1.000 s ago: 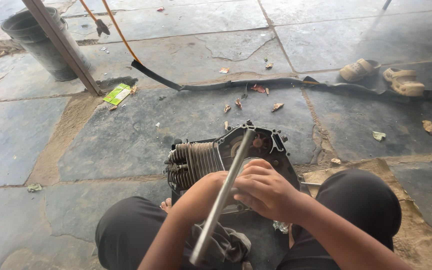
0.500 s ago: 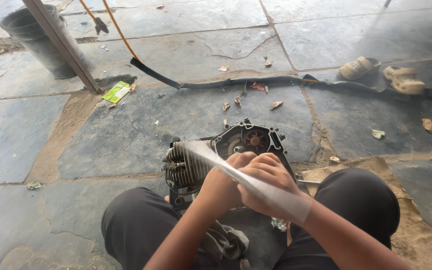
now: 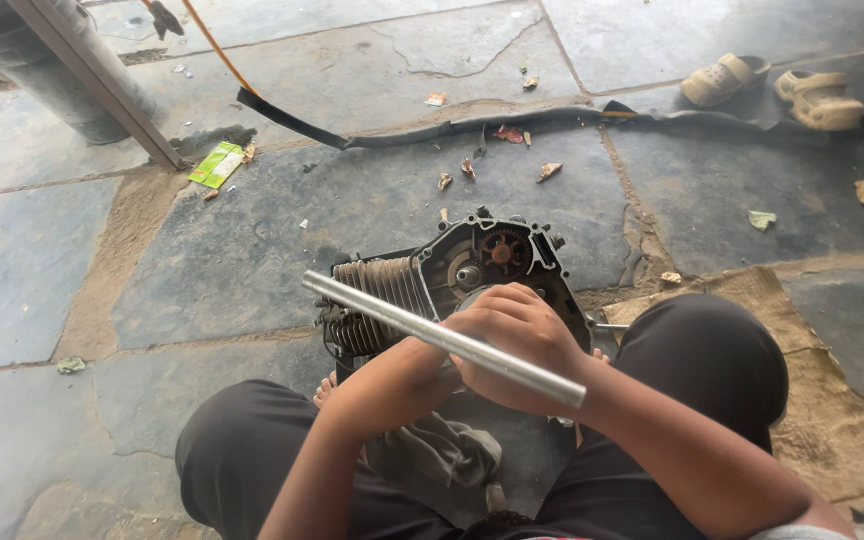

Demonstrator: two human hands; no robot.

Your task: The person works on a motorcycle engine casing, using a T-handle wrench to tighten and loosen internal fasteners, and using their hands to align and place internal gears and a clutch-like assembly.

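A small engine (image 3: 472, 260) with cooling fins and an open round side case sits on the stone floor between my knees. A long silver metal pipe (image 3: 372, 310) lies slantwise across it, from upper left to lower right. My right hand (image 3: 517, 330) is closed over the pipe near its middle. My left hand (image 3: 422, 365) sits just under the pipe, pressed against the right hand, with its fingers hidden. A grey rag (image 3: 442, 450) lies below my hands.
A black rubber strip (image 3: 552, 118) runs across the floor beyond the engine. Two tan sandals (image 3: 717, 78) lie at top right. A grey bucket (image 3: 22, 50), a leaning metal bar (image 3: 92, 80) and a green packet (image 3: 217, 163) are at top left. Brown sacking (image 3: 842, 390) lies at right.
The pipe stood nearly upright a second ago; its far end has swung down to the left and it now lies slantwise over the engine, my hands still over the case.
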